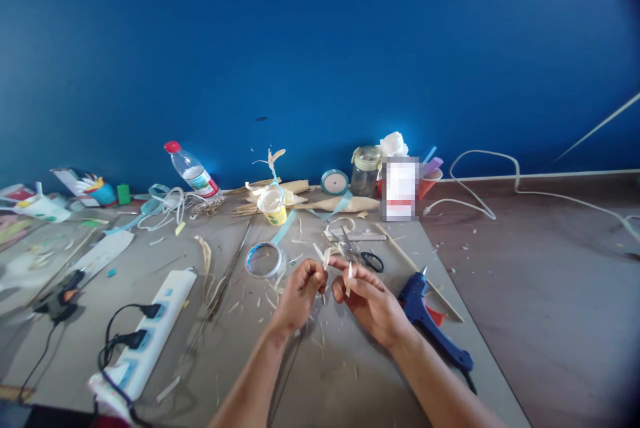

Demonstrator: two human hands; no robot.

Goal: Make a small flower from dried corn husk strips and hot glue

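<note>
The left hand (303,288), just right of the lower centre of the frame, has its grip closed, thumb against curled fingers, on a pale petal-like strip (325,256) that sticks up above it. A thin dark stem seems to run down from there toward the bottom edge, though it blurs. Just beside it, the right hand (367,295) holds a small pale pointed piece (349,278) upright in a narrow pinch — its index finger reaches across to the strip, perhaps touching; I can't tell.

Black-handled scissors (373,261) lie right behind the fingers, and a tape roll (263,260) lies flat to the left of them. Pale scraps litter the tabletop (365,381) all around. A blue glue gun (435,321) lies at the lower right, near the right forearm, its nozzle pointing up the frame. At the lower left is a white power strip (165,311) with two black plugs in it, and beyond that, near the left edge, a dark glue gun (60,298).

Along the blue wall (320,48) stand a yellow cup (275,215) at centre, a lidded jar (365,178) right of centre — and, left of centre, a tilted red-capped bottle (195,171).
</note>
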